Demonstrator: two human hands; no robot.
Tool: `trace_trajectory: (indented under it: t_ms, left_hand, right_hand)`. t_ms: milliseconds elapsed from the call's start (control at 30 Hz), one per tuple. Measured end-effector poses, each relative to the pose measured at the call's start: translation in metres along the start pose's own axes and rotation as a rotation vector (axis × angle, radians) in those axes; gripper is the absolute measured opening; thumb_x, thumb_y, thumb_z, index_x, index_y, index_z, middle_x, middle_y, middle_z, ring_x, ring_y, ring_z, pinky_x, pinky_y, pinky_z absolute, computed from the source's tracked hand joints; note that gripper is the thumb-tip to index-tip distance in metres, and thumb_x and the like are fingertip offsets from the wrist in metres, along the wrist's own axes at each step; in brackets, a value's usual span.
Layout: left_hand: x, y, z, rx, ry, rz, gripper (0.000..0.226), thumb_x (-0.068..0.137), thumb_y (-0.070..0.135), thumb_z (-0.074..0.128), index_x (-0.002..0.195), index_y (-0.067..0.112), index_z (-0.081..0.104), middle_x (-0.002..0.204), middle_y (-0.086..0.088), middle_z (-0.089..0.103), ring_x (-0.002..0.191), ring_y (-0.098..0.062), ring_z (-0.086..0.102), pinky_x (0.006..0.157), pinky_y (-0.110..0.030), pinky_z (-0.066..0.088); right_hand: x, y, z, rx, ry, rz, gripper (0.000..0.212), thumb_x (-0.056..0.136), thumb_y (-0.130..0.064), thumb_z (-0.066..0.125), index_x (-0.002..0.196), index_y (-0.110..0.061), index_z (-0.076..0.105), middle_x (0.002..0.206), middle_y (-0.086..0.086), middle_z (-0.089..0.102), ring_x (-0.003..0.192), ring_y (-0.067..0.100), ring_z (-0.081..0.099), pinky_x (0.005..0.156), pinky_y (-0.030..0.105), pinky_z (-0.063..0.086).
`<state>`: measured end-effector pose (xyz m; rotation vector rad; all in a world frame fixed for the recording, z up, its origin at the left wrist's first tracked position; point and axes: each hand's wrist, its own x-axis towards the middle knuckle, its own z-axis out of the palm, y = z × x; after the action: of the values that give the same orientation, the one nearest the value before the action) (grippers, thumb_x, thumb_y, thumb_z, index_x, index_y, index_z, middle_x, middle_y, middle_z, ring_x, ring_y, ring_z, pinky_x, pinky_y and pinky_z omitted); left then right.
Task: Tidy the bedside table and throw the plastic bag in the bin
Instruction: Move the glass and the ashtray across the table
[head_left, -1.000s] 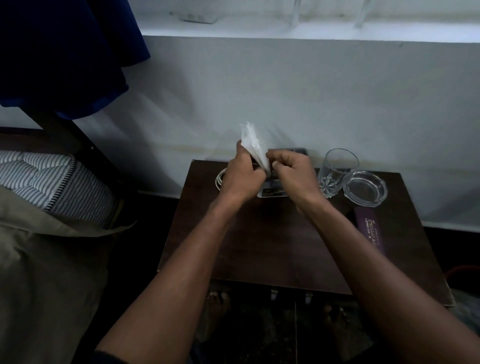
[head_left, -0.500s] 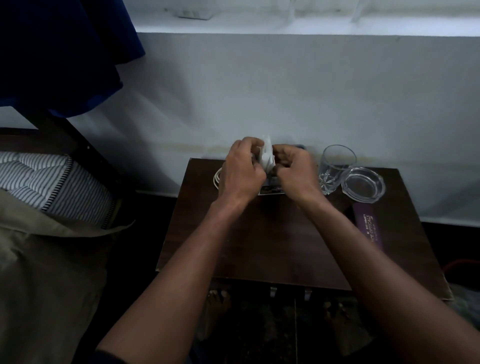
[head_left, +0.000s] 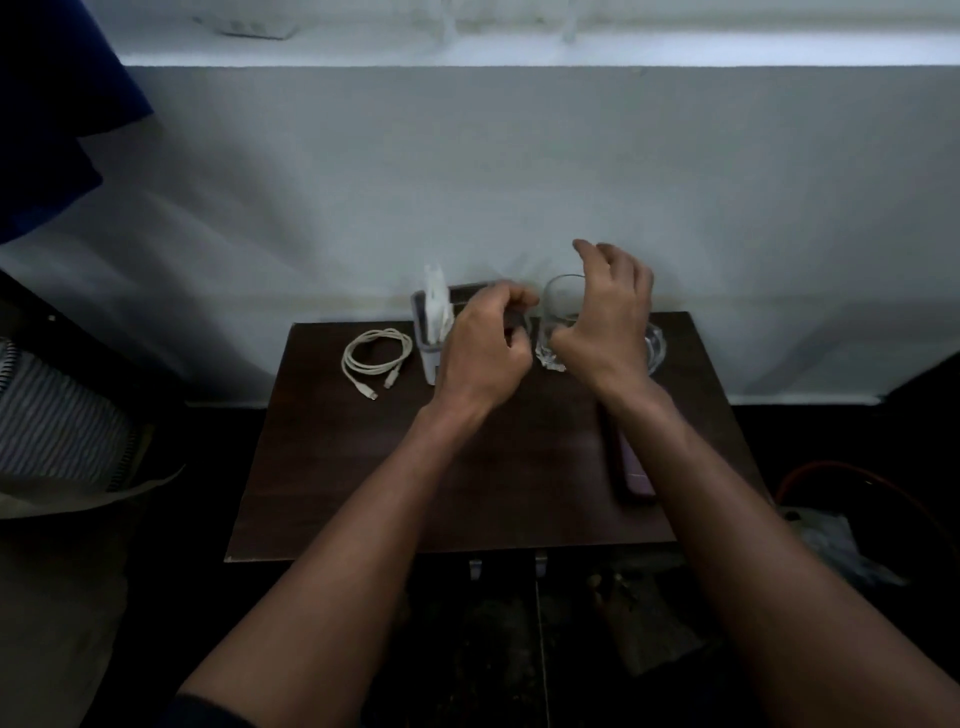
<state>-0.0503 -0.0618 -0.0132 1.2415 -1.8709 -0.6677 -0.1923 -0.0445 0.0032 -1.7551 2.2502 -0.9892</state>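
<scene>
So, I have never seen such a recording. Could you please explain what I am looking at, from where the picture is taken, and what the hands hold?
There is no machine here: a person wears a camera on the head, looking down at their own bare arms. Below is a dark wooden bedside table against a pale wall. On it lie a coiled white cable, a clear drinking glass, a glass ashtray and a purple flat box. White folded paper stands in a small grey holder. The left hand is curled beside that holder; whether it grips anything is unclear. The right hand is open around the glass.
</scene>
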Motion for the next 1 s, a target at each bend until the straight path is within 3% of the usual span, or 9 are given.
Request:
trace_trajectory:
  t_ms: [133, 233, 300, 433, 467, 600, 767, 867, 1000]
  left_hand:
    - [-0.001, 0.007, 0.019, 0.099, -0.097, 0.003, 0.039, 0.090, 0.008, 0.066, 0.127, 0.022, 0.066, 0.126, 0.005, 0.067, 0.110, -0.013, 0.066, 0.092, -0.037, 0.058]
    - [0.004, 0.012, 0.030, 0.114, -0.003, -0.015, 0.049, 0.089, 0.011, 0.071, 0.134, 0.024, 0.057, 0.134, 0.003, 0.057, 0.110, -0.016, 0.065, 0.085, -0.037, 0.060]
    - [0.010, 0.011, 0.038, 0.131, 0.013, -0.056, 0.063, 0.086, 0.014, 0.075, 0.141, 0.025, 0.049, 0.137, 0.001, 0.057, 0.114, -0.019, 0.065, 0.086, -0.040, 0.060]
    - [0.019, 0.009, 0.050, 0.142, -0.056, -0.119, 0.079, 0.081, 0.010, 0.074, 0.151, 0.025, 0.041, 0.139, -0.005, 0.063, 0.126, -0.025, 0.062, 0.100, -0.046, 0.057]
    - [0.020, 0.009, 0.053, 0.126, -0.054, -0.130, 0.079, 0.081, 0.009, 0.074, 0.152, 0.024, 0.042, 0.139, -0.005, 0.064, 0.126, -0.025, 0.063, 0.100, -0.046, 0.057]
    - [0.025, 0.015, 0.059, 0.053, -0.006, -0.074, 0.071, 0.084, 0.003, 0.072, 0.150, 0.020, 0.051, 0.136, -0.003, 0.064, 0.118, -0.017, 0.065, 0.097, -0.037, 0.060]
    - [0.032, 0.032, 0.065, -0.043, 0.085, 0.096, 0.055, 0.088, -0.001, 0.066, 0.142, 0.012, 0.063, 0.128, -0.002, 0.067, 0.095, -0.011, 0.069, 0.081, -0.022, 0.060]
    - [0.031, 0.036, 0.076, -0.082, 0.054, 0.109, 0.052, 0.091, 0.000, 0.068, 0.142, 0.012, 0.062, 0.130, -0.002, 0.068, 0.100, -0.012, 0.071, 0.083, -0.021, 0.060]
    - [0.026, 0.032, 0.094, -0.043, -0.103, 0.036, 0.064, 0.090, 0.005, 0.073, 0.150, 0.015, 0.053, 0.142, -0.003, 0.063, 0.118, -0.015, 0.067, 0.101, -0.033, 0.059]
  right_hand:
    - [0.007, 0.023, -0.002, 0.122, -0.216, 0.218, 0.102, 0.076, -0.006, 0.079, 0.164, -0.017, 0.028, 0.161, 0.013, 0.036, 0.150, 0.035, 0.030, 0.117, 0.041, 0.037]
    - [0.011, 0.029, 0.002, 0.378, -0.228, 0.365, 0.105, 0.075, -0.006, 0.082, 0.164, -0.021, 0.028, 0.157, 0.010, 0.047, 0.142, 0.029, 0.049, 0.112, 0.044, 0.051]
    - [0.012, 0.031, 0.007, 0.453, -0.208, 0.396, 0.096, 0.078, -0.005, 0.082, 0.160, -0.019, 0.035, 0.146, 0.009, 0.058, 0.130, 0.024, 0.060, 0.106, 0.041, 0.056]
    - [0.008, 0.034, 0.014, 0.489, -0.146, 0.364, 0.067, 0.081, 0.001, 0.078, 0.143, -0.011, 0.055, 0.118, 0.001, 0.067, 0.109, 0.018, 0.068, 0.077, 0.006, 0.051]
    - [0.007, 0.036, 0.013, 0.492, -0.128, 0.352, 0.063, 0.081, 0.002, 0.078, 0.139, -0.012, 0.058, 0.113, -0.002, 0.066, 0.106, 0.017, 0.068, 0.074, 0.005, 0.049]
    - [0.011, 0.049, -0.004, 0.507, -0.114, 0.304, 0.065, 0.071, -0.005, 0.088, 0.129, -0.018, 0.062, 0.111, -0.006, 0.068, 0.107, 0.016, 0.070, 0.087, 0.027, 0.060]
    - [0.019, 0.067, -0.037, 0.622, -0.041, 0.208, 0.065, 0.068, -0.017, 0.092, 0.125, -0.016, 0.062, 0.120, 0.006, 0.070, 0.109, 0.022, 0.072, 0.090, 0.043, 0.064]
    - [0.021, 0.074, -0.044, 0.640, 0.020, 0.212, 0.064, 0.068, -0.028, 0.090, 0.124, -0.018, 0.060, 0.118, 0.004, 0.071, 0.105, 0.019, 0.073, 0.092, 0.044, 0.063]
    - [0.024, 0.088, -0.044, 0.578, 0.038, 0.251, 0.065, 0.070, -0.031, 0.089, 0.126, -0.022, 0.055, 0.119, -0.001, 0.069, 0.107, 0.017, 0.072, 0.095, 0.046, 0.061]
